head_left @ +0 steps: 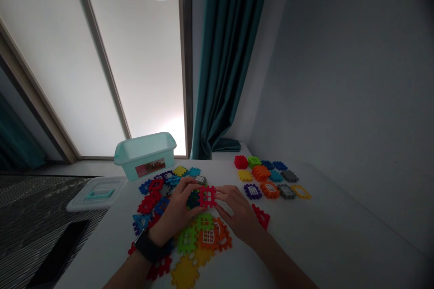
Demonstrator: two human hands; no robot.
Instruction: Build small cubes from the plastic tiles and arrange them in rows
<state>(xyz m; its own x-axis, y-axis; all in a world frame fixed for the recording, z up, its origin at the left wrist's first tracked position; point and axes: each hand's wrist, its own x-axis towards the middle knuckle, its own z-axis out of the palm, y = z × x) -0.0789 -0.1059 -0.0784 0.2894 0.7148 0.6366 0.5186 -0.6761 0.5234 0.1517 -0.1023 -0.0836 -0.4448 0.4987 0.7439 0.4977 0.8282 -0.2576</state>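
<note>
Between my two hands I hold a red window-shaped building tile (207,197) with toothed edges, raised a little over the pile. My left hand (179,205), with a dark watch on its wrist, grips the tile's left side by thumb and fingers. On the opposite edge, the fingers of my right hand (235,210) pinch it. Green tiles (187,240), an orange tile (208,238) and yellow tiles (185,272) lie just below. Under and beside my left forearm are red and blue tiles (149,202), partly hidden. A separate red tile (261,216) rests right of my right hand.
A teal plastic bin (145,151) stands at the table's back left, its clear lid (96,194) beside it. Sorted stacks of tiles (261,173) sit in rows at the back right. A dark flat object (59,253) lies at the lower left. A teal curtain (227,63) hangs behind.
</note>
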